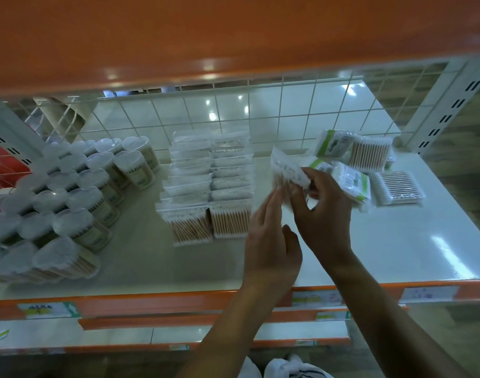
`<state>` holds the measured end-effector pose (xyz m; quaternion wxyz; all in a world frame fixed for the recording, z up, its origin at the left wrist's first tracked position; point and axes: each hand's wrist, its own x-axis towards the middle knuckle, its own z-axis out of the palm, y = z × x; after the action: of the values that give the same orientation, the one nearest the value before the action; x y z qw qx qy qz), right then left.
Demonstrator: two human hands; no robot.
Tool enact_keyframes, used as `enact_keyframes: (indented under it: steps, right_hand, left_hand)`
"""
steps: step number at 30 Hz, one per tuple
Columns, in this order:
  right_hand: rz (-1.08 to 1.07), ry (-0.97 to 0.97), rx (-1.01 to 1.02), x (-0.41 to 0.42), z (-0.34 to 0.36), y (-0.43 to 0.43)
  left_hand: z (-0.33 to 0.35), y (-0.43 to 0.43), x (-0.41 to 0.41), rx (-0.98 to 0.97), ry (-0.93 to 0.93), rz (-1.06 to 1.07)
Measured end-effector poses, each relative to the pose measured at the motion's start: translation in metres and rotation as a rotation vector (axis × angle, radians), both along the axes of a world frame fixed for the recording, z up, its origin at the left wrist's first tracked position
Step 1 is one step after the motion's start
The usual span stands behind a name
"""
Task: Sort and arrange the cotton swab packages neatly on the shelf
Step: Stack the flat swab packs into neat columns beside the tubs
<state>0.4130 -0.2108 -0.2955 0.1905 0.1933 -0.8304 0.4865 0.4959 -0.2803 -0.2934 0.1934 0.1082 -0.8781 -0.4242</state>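
Note:
Above the white shelf (pixel 397 246), my right hand (pixel 322 214) pinches a clear bag of cotton swabs (pixel 288 170) lifted off the surface. My left hand (pixel 271 241) is just below it, fingers straight and reaching up to the bag's lower edge. Two neat rows of clear swab bags (pixel 209 186) run back along the middle of the shelf. A loose heap of swab packs (pixel 361 165), some with green labels, lies at the back right. One square pack (pixel 398 186) lies flat to its right.
Round plastic tubs of swabs (pixel 61 197) fill the shelf's left side in tight rows. A white wire grid (pixel 260 115) backs the shelf. An orange shelf (pixel 233 31) hangs overhead. Orange price rails (pixel 151 304) line the front edge, with lower shelves beneath.

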Motion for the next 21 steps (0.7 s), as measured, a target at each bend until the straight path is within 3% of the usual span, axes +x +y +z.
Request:
enact_keyframes:
  steps: [10,21]
  right_hand:
    - [0.138,-0.031,-0.160,0.024,0.012,0.002]
    - [0.106,-0.126,-0.163,0.027,0.009,0.001]
  left_hand:
    - [0.008,-0.015,0.008,0.334,0.080,-0.026]
    - [0.003,-0.030,0.007,0.360,0.128,0.176]
